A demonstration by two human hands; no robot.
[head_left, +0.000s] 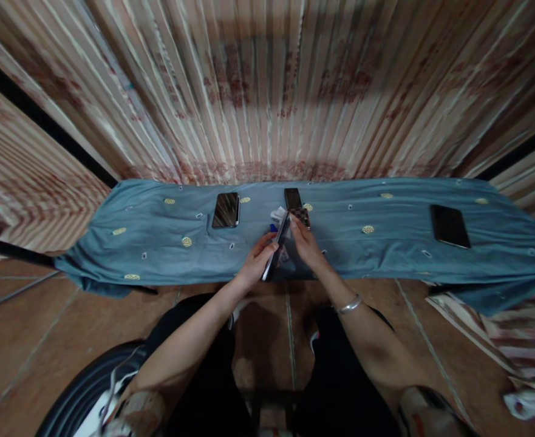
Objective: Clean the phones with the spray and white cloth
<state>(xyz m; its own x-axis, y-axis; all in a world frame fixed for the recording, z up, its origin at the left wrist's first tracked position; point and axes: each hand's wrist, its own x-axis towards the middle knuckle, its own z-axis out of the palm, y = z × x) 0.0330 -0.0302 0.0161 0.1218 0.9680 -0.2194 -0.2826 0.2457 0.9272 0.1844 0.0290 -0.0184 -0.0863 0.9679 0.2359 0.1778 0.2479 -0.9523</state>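
My left hand (254, 264) is closed around the lower part of a thin phone-like device (277, 249), held tilted and seen nearly edge-on with a pale rim. My right hand (305, 244) has its fingers pressed together at the device's upper right side. Just beyond them, a brown checkered item (300, 214) lies partly behind my right fingers. Above it sits a small black rectangular object (291, 198). White crumpled pieces (278, 213) and a small blue thing (273, 228) show beside the device, partly hidden by it.
A blue patterned cloth (376, 209) covers the long narrow table. A dark glossy tablet (226, 210) lies to the left, another dark tablet (449, 226) far right. Pleated curtains (267, 109) hang behind. On the floor at lower left is a black ribbed round thing (73, 388).
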